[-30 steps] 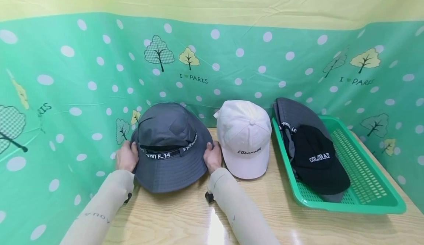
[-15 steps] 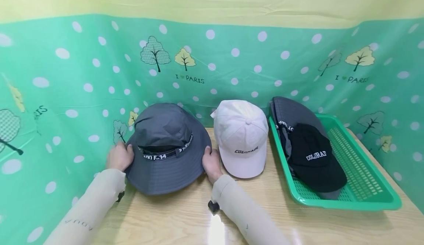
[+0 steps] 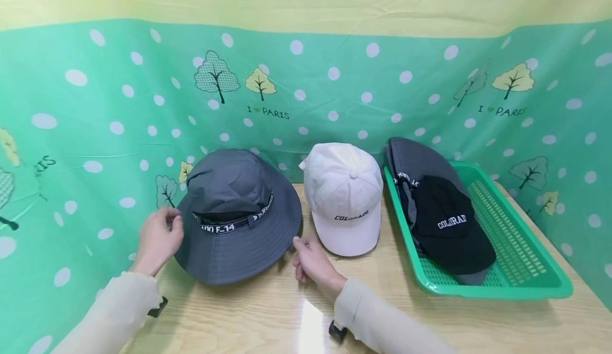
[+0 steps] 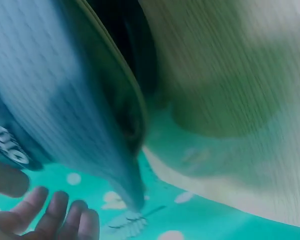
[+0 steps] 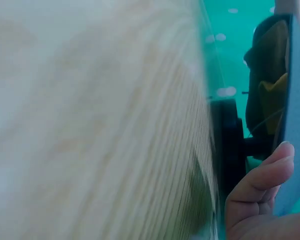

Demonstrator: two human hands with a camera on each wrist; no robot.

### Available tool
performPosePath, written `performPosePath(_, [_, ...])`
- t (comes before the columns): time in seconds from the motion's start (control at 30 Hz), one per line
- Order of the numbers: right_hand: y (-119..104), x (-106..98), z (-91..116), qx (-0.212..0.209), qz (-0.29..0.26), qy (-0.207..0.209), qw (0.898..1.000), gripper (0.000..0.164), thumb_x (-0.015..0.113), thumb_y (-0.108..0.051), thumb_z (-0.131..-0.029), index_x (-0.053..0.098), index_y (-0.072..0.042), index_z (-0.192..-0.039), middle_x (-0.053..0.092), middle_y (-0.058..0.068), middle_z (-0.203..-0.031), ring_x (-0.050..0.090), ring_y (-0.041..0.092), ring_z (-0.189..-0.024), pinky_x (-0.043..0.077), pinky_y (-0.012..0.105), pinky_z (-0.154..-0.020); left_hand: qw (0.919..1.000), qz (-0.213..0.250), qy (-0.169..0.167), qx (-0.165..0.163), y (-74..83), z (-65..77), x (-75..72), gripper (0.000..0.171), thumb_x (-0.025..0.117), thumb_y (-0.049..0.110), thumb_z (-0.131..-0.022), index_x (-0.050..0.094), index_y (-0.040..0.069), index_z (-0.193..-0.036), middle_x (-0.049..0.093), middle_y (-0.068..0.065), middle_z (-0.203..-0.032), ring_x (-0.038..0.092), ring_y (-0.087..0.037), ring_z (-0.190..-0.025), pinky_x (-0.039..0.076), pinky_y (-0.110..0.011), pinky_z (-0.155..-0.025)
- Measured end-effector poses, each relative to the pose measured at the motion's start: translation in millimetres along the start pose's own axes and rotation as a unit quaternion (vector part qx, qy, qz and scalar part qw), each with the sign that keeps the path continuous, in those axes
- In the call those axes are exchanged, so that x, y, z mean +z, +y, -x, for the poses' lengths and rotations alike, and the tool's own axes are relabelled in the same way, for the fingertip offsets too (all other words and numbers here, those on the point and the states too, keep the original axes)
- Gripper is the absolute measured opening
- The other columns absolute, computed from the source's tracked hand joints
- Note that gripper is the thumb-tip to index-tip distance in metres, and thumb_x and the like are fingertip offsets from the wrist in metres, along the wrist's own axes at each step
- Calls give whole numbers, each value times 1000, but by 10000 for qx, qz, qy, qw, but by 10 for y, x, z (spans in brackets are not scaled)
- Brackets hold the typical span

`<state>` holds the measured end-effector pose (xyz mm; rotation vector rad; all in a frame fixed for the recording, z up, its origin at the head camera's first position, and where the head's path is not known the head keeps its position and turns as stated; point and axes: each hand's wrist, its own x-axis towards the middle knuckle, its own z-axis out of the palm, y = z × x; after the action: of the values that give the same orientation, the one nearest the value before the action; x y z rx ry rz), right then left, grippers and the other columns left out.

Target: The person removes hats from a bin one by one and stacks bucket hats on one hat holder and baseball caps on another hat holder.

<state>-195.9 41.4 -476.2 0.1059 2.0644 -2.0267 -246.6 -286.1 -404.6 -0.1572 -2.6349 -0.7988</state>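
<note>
Right hand (image 3: 314, 263) lowered, hat (image 3: 236, 197) underside wrist-view only

A cap (image 3: 343, 200) sits between the bucket hat (image 3: 239, 213), left, and the basket (image 3: 507, 291) holding headwear (image 3: 444, 226), right.

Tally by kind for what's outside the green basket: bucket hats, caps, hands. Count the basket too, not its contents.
Bucket hats: 1, the grey bucket hat
Caps: 1, the white cap
Baskets: 1, the green basket
Hands: 2, the left hand and the right hand
Total: 5
</note>
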Motion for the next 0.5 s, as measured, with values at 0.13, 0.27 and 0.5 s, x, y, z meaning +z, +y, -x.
performPosePath(0.13, [-24, -175, 157, -242, 340, -111, 9991, 34, 44, -30, -102, 46, 2, -112, 53, 6, -66, 47, 15, -44, 41, 26, -41, 9996, 60, 157, 205, 156, 120, -46, 15, 51, 5, -91, 62, -4, -97, 62, -18, -87, 58, -28, -76, 44, -36, -63])
performPosePath(0.27, [-55, -349, 274, -514, 929, 8, 9943, 29, 46, -29, -101, 50, -2, -109, 55, 10, -69, 49, 17, -47, 45, 30, -44, 9977, 159, 468, 463, 314, 213, -56, 8, 55, 4, -88, 63, 1, -90, 62, -10, -80, 55, -18, -69, 42, -23, -61])
performPosePath(0.5, [-153, -640, 496, -899, 1760, 51, 9803, 22, 50, -28, -100, 55, -6, -102, 57, 12, -75, 50, 15, -50, 46, 30, -46, 9885, 407, 955, 1096, 596, 301, -12, 6, 60, 2, -86, 63, 6, -82, 57, -1, -73, 49, -10, -63, 38, -12, -58])
